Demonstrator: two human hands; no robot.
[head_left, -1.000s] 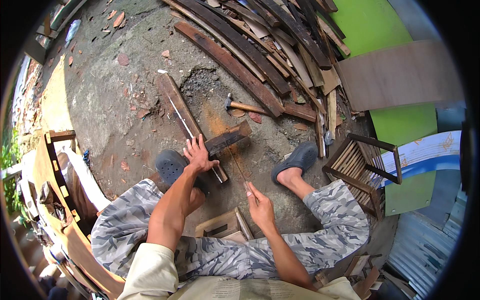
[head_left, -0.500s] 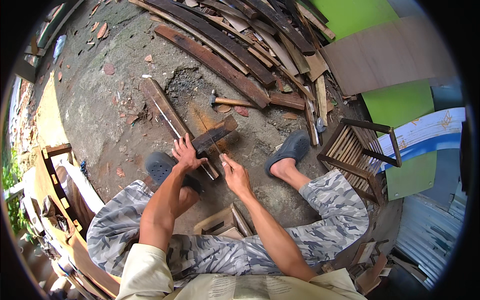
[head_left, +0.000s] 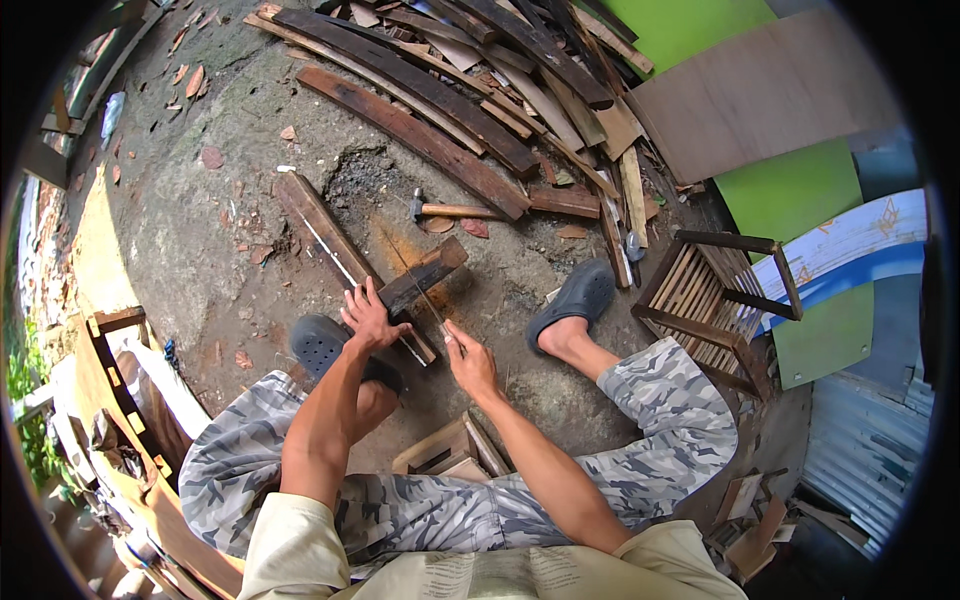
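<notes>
The person is sitting low over a concrete floor [head_left: 200, 230], knees apart, both forearms reaching forward. The left hand [head_left: 368, 318] is lying fingers spread, palm down, pressing on a short dark block [head_left: 425, 277] where it is crossing a long plank [head_left: 335, 250]; the hand is flat rather than closed around anything. The block is lying tilted across the plank's near end, just ahead of the left clog [head_left: 330, 345]. The right hand [head_left: 470, 365] is sitting just right of the block, fingers loosely curled; a thin rod [head_left: 418, 290] is running up from it across the block, and whether the fingers are pinching it cannot be told. A hammer [head_left: 450, 210] is lying on the floor beyond the block, apart from both hands. The right clog [head_left: 575, 300] is resting to the right, near a slatted frame [head_left: 715, 290]. A pile of dark boards [head_left: 450, 110] is lying across the far floor. A small wooden box [head_left: 450, 455] is sitting between the legs.
</notes>
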